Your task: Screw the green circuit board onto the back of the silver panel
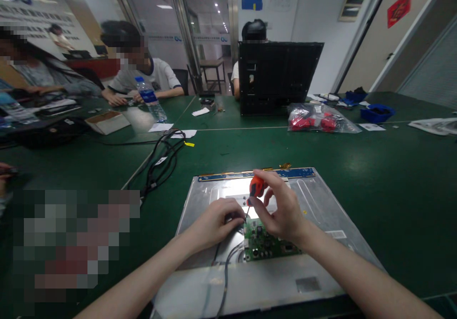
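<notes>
My right hand (pixel 282 202) grips the red-and-black handle of a screwdriver (pixel 256 186). Its thin shaft slants down to the upper left corner of a green circuit board (pixel 262 240). Beside the tip, my left hand (pixel 223 219) is closed, thumb and fingers brought together at the board's edge; what they pinch, if anything, is hidden. The board lies on the metal back of a display panel (pixel 200 193), which rests flat on the table. A grey cable (pixel 226 274) runs from near the board's left side toward me.
Black cables (pixel 167 162) lie coiled left of the panel. Farther back are a water bottle (pixel 150 101), an upright black monitor (pixel 280 76), a plastic bag with red parts (pixel 317 119) and a blue tray (pixel 377 113). Several people sit around the green table (pixel 400 190).
</notes>
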The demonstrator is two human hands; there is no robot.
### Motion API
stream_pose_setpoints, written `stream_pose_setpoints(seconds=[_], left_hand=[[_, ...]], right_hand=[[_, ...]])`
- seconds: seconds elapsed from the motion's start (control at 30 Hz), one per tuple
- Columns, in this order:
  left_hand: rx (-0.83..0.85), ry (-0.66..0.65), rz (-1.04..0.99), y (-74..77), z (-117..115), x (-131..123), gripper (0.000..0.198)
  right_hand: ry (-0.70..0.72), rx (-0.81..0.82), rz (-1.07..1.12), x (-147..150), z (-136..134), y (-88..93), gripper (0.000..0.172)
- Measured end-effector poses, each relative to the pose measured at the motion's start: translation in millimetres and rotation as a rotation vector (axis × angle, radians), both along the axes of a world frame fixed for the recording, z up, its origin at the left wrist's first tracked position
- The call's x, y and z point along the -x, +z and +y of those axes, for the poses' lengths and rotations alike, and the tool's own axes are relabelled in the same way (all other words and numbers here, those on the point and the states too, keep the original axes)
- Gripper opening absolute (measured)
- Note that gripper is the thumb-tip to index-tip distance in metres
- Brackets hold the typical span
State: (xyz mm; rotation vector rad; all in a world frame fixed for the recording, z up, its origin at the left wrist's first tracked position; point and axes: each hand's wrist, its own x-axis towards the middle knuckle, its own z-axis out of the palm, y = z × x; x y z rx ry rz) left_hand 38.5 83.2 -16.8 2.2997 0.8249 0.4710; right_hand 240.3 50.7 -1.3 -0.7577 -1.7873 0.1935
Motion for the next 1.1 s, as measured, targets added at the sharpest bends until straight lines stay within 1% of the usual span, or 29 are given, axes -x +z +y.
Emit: stream_pose_setpoints(seconds=[0.27, 0.53, 0.7, 0.9, 1.0, 1.1], left_hand=[[0.001, -0.007, 0.001, 0.4, -0.1, 0.4, 0.010], [-0.002, -0.011, 0.006, -3.4, 0.4, 1.5, 0.010], [-0.019, 0.006, -0.016, -6.2, 0.8, 2.3, 0.009], [-0.003, 0.023, -0.009, -1.0, -1.6, 0.0, 0.009], [-0.002, 0.020, -0.010, 2.6, -2.1, -1.2, 0.010], [0.000, 0.006, -0.004, 2.9, -1.5, -1.2, 0.010]], right_hand=[[-0.029, 0.023, 0.032, 1.5, 0.1, -5.1, 0.062], [0.019, -0.019, 0.003, -0.1, 2.5, -0.3, 0.058], [-0.024, -0.033, 0.001, -0.5, 4.7, -2.1, 0.054], [-0.011, -0.037, -0.012, 0.5, 2.5, 0.3, 0.057], [-0.002, -0.026, -0.009, 1.1, 1.9, 1.2, 0.062], [-0.009, -0.028, -0.010, 1.4, 1.9, 0.3, 0.066]])
